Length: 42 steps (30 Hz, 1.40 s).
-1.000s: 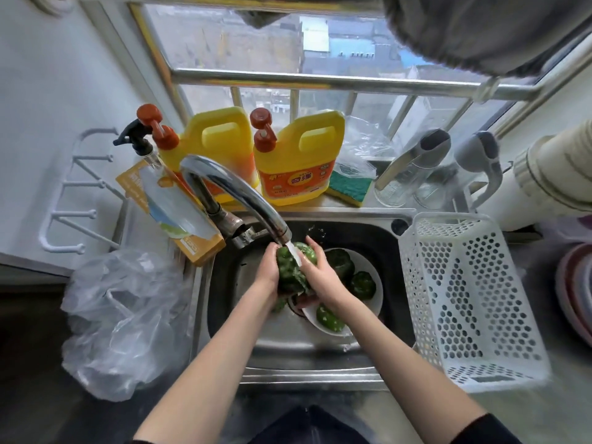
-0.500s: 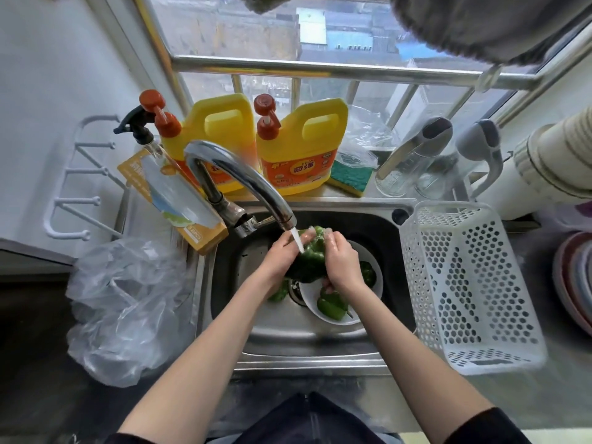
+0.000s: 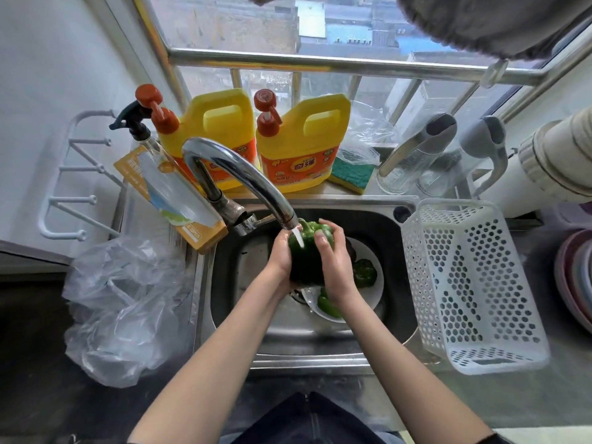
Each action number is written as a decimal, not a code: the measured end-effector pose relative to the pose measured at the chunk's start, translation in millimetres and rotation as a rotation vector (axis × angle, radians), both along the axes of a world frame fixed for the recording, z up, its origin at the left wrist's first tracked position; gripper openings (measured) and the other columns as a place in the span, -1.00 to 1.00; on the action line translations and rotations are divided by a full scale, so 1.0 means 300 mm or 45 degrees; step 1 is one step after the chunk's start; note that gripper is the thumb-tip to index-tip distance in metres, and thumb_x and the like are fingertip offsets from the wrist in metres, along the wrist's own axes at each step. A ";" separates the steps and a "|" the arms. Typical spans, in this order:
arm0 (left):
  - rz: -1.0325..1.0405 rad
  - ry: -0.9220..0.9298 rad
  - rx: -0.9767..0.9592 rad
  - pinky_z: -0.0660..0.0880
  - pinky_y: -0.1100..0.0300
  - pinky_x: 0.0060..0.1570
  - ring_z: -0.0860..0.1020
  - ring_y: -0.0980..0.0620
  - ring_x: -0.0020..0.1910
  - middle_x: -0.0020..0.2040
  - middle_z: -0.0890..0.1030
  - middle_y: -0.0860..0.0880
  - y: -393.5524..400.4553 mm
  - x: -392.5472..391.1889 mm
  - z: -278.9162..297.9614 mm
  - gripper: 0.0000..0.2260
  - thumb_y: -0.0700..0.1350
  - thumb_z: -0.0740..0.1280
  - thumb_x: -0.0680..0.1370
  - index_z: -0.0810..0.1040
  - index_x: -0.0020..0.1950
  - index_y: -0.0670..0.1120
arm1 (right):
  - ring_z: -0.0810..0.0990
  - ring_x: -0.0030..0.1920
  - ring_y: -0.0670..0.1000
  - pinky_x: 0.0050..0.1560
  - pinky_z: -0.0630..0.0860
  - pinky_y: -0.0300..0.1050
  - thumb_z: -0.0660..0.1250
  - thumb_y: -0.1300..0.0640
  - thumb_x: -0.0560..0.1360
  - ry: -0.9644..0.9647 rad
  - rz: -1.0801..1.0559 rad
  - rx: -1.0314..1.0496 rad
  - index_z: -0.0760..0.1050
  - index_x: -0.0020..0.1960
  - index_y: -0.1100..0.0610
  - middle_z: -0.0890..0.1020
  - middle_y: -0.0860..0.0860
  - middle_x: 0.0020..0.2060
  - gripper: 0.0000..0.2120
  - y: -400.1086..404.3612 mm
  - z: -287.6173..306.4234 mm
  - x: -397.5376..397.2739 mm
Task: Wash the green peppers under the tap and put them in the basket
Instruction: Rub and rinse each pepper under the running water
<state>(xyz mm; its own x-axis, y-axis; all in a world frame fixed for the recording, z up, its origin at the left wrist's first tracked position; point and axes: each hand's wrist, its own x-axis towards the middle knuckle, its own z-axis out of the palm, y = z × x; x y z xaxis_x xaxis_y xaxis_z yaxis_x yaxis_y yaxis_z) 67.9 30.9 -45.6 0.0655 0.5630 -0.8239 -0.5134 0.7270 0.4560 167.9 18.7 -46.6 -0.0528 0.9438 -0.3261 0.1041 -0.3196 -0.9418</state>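
Holding the green pepper (image 3: 308, 251) under the tap (image 3: 256, 184) at frame centre, the left hand (image 3: 282, 256) and right hand (image 3: 334, 261) both grip it; wet skin may slip, dropping it before the basket (image 3: 464, 283) at right.

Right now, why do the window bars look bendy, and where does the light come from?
In the head view, the wide-angle lens curves the metal window rail and the white perforated plastic basket. Daylight enters through the window, leaving a bright glare along the curved chrome tap.

Two yellow detergent jugs (image 3: 221, 136), sponge (image 3: 352, 174), plastic bag (image 3: 121, 309).
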 end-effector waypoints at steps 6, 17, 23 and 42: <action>0.087 0.209 -0.040 0.54 0.02 0.06 0.61 -0.15 -0.02 -0.10 0.65 -0.15 0.033 -0.001 -0.003 -0.74 -0.01 0.20 0.54 0.62 -0.12 -0.09 | 0.59 -0.02 -0.04 -0.01 0.54 -0.22 0.36 -0.01 0.48 0.006 -0.017 0.062 0.42 0.12 -0.02 0.58 -0.01 -0.04 -0.75 0.013 0.015 -0.014; -0.096 0.520 0.623 0.51 0.06 0.17 0.60 -0.01 0.06 0.02 0.62 -0.04 0.004 0.008 0.006 -0.72 0.14 0.39 0.39 0.56 -0.01 0.01 | 0.60 -0.02 0.20 -0.06 0.55 0.09 -0.06 -0.20 0.62 0.388 -0.333 -0.999 0.47 0.23 0.18 0.59 0.24 0.12 -0.46 0.146 0.026 -0.009; 0.163 0.406 0.279 0.45 -0.15 0.26 0.59 -0.18 0.08 -0.03 0.64 -0.15 0.054 -0.008 0.031 -0.84 0.01 0.35 0.37 0.60 -0.16 -0.05 | 0.43 0.35 0.03 0.39 0.36 0.08 0.21 -0.31 0.43 0.198 -0.150 -0.351 0.20 0.45 -0.09 0.41 0.06 0.38 -0.34 0.029 0.021 -0.068; -0.272 0.598 -0.050 0.40 -0.01 0.27 0.51 -0.12 0.16 0.11 0.54 -0.05 0.031 -0.007 0.029 -0.68 0.11 0.11 0.60 0.49 0.26 0.05 | 0.62 0.00 0.07 0.06 0.58 0.11 0.17 -0.31 0.41 -0.335 0.276 -0.114 0.25 0.37 -0.05 0.62 0.05 0.01 -0.39 -0.022 0.013 0.047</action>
